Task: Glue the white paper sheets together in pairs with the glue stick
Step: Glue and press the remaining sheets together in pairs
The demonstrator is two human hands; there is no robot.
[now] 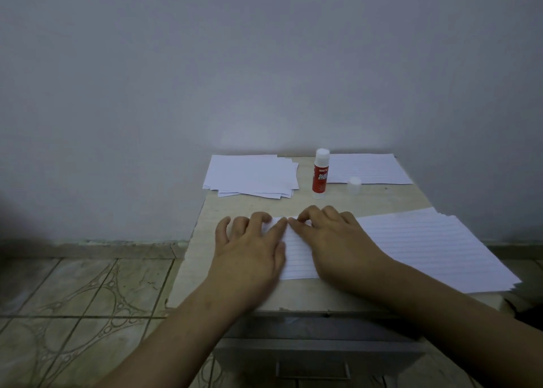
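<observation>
On the table [235,208]: 2 hands [249,246], 1 glue stick [321,173], 3 paper stacks [252,176].

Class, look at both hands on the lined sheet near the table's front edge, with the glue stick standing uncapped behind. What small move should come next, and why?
Probably smooth outward: both the left hand and right hand rest on the lined sheet, fingertips meeting at its far edge. The glue stick stands uncapped, its cap beside it, so gluing looks done.

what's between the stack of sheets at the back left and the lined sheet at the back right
In the head view, the upright glue stick stands between the back-left stack and the lined sheet; its cap sits nearby.
</observation>
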